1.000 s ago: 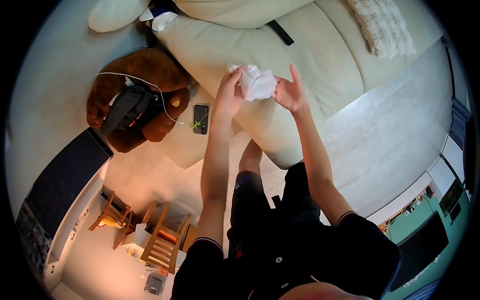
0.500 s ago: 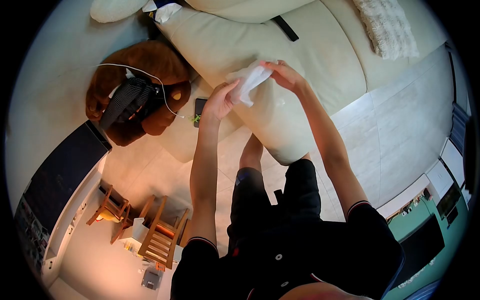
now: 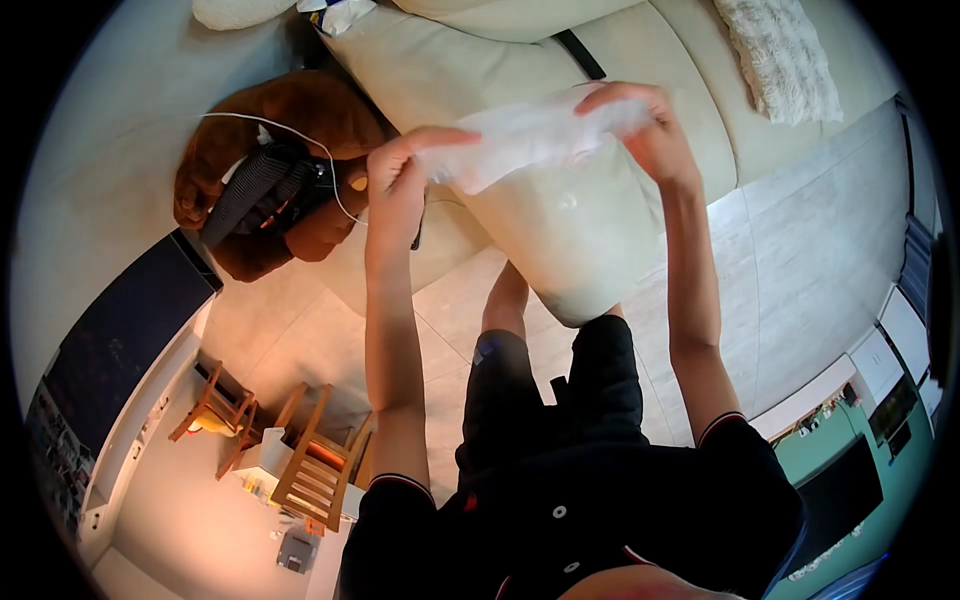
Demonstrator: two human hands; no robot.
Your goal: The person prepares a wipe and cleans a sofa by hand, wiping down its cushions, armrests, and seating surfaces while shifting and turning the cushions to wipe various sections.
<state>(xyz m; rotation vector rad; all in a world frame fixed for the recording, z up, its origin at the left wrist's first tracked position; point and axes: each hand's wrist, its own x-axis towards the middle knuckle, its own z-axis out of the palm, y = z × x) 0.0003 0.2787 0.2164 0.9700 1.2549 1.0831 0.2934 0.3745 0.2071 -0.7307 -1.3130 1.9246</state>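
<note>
Left hand (image 3: 398,178) and right hand (image 3: 657,138) hold the ends of a soft white sheet (image 3: 525,142), lengthwise between them, beyond the near edge of the cream sofa (image 3: 570,250).

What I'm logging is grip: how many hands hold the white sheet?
2: left hand at the left end of the white sheet, right hand at its right end; no others show.

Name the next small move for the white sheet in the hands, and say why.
I'd probably lower the white sheet slightly toward the beige sofa, with both ends held. The left hand and right hand grip opposite ends, and it stretches between them in front of the sofa. Motion blur hides any remaining creases.
</note>
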